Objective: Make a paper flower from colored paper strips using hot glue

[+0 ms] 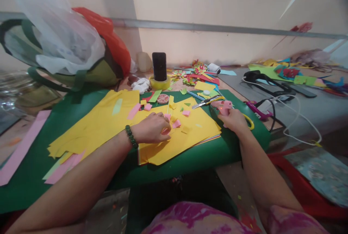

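Note:
My left hand (152, 129), with a dark bead bracelet on the wrist, rests curled on the yellow paper sheets (108, 125) and pinches a small pink paper piece (166, 129); a thin pale stick (169, 106) stands up from its fingers. My right hand (233, 120) is closed round a pink glue gun (223, 106) at the right edge of the yellow sheets. More pink squares (176, 123) lie just beyond my left fingers. Scissors (205, 101) lie next to the glue gun.
Green card (54, 118) covers the table under the yellow sheets. A phone (159, 66) stands in a yellow tape roll at the back. Plastic bags (67, 42) are piled back left. Colourful paper scraps (198, 72) and cables (288, 111) lie to the right.

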A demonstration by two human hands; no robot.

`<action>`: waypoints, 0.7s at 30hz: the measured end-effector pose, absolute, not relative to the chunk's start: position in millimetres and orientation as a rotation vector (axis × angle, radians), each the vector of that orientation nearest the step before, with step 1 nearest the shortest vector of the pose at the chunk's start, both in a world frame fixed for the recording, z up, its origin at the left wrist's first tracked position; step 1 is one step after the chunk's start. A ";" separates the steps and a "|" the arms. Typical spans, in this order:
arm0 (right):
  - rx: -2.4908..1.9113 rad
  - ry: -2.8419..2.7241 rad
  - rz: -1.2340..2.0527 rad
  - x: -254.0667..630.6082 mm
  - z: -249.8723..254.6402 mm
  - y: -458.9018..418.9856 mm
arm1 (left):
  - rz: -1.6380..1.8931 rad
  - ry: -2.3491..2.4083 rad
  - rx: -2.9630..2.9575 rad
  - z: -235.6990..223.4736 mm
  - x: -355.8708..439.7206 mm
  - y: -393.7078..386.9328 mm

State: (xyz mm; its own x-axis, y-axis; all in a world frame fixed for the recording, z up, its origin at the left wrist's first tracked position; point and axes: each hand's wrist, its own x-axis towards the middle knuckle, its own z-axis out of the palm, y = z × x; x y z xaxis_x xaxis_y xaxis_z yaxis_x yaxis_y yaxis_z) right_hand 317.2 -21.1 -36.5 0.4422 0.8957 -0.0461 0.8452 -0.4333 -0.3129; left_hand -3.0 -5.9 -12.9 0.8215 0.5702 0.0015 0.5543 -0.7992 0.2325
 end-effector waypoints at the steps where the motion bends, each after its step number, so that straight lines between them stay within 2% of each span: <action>1: -2.417 -1.479 0.228 318.4 -34.0 -24.6 | 0.080 0.876 2.786 -11.8 -3.1 -6.1; 3: -2.310 -1.436 0.094 318.9 -25.8 -36.4 | 0.040 0.877 2.785 -10.3 -3.6 -5.7; 5: -2.166 -1.470 0.113 313.6 -15.5 -51.9 | 0.028 0.874 2.780 -10.8 -4.6 -4.4; 11: -1.536 -2.007 0.668 264.2 3.6 -78.6 | 0.140 0.855 2.717 -19.2 -7.3 0.1; 14: -1.533 -2.142 0.824 244.4 3.8 -73.6 | 0.161 0.868 2.692 -20.8 -7.7 0.7; 21: -1.485 -2.272 0.821 231.9 -4.3 -57.8 | 0.119 0.886 2.715 -20.3 -7.8 0.4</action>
State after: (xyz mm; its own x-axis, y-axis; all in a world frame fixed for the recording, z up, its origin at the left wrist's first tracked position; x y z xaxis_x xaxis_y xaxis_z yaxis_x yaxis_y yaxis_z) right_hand 231.9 -57.8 -4.3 -0.4179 0.9068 -0.0552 0.7326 0.3004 -0.6108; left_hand -7.8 0.4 -20.3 0.8082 0.5888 -0.0090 0.5654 -0.7717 0.2911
